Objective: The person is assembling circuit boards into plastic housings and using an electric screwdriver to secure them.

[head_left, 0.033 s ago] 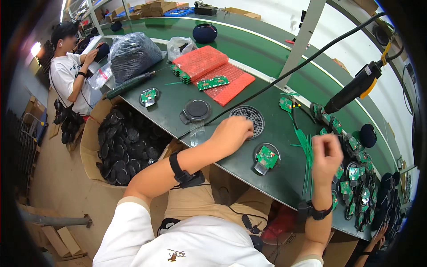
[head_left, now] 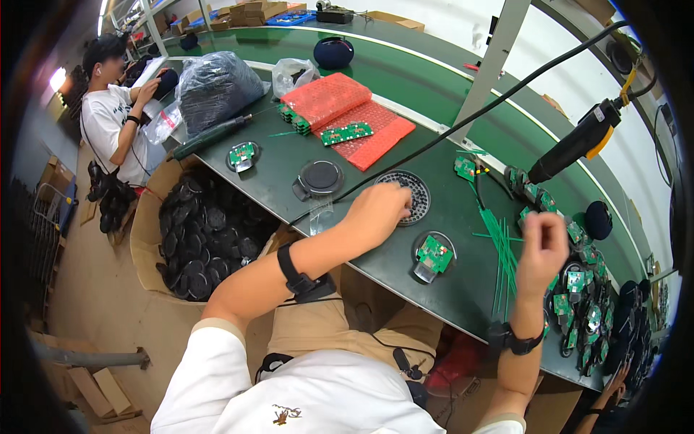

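My left hand (head_left: 378,211) is over the near-left part of a round dish (head_left: 426,194) of small dark pieces, its fingers closed together. Whatever they may pinch is hidden. Raised at the right, my right hand (head_left: 543,246) has thumb and fingers curled into a pinch; I cannot make out anything between them. Between the two hands, a round black unit with a green circuit board (head_left: 434,254) lies on the bench. Thin green strips (head_left: 499,253) are scattered just left of my right hand. A black electric screwdriver (head_left: 575,145) hangs above it.
Many circuit-board units (head_left: 576,282) are heaped at the right. Red bubble wrap (head_left: 329,101) with boards, a round black part (head_left: 320,177) and another board unit (head_left: 242,156) lie leftward. A carton of black parts (head_left: 155,278) stands beside the bench. A co-worker (head_left: 116,116) sits far left.
My right hand has moved slightly to the right and up. My left hand has shifted a little toward me over the dish. Both stay closed.
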`<state>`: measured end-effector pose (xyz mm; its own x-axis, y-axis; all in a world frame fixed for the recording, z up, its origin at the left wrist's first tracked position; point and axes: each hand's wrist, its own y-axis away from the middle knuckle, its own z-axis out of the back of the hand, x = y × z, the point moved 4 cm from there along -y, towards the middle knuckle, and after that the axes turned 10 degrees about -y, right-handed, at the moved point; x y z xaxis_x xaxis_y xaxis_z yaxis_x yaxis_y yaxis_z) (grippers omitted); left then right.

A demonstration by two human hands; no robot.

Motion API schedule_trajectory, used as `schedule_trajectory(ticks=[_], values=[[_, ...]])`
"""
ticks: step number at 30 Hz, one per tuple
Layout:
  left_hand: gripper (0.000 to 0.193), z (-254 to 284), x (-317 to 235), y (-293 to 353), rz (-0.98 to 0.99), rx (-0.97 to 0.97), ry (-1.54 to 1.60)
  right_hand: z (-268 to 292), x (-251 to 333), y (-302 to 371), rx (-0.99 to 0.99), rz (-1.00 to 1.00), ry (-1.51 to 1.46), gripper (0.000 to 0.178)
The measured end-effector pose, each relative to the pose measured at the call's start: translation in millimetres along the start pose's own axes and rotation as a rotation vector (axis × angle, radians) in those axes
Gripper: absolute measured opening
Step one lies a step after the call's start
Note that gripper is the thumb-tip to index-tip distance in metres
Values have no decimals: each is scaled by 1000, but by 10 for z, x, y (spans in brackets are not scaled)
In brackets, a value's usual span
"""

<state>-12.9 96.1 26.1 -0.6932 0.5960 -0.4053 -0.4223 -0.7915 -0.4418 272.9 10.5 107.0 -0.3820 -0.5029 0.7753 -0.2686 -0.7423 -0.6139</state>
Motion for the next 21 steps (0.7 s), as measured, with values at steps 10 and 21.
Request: schedule_trajectory(ticks=[10, 21], values=[[13, -180, 149, -202, 4, 77, -96, -195, 196, -912, 172, -185, -604, 54], [8, 43, -8, -160, 7, -97, 68, -272, 559, -830, 374, -112, -880, 50]])
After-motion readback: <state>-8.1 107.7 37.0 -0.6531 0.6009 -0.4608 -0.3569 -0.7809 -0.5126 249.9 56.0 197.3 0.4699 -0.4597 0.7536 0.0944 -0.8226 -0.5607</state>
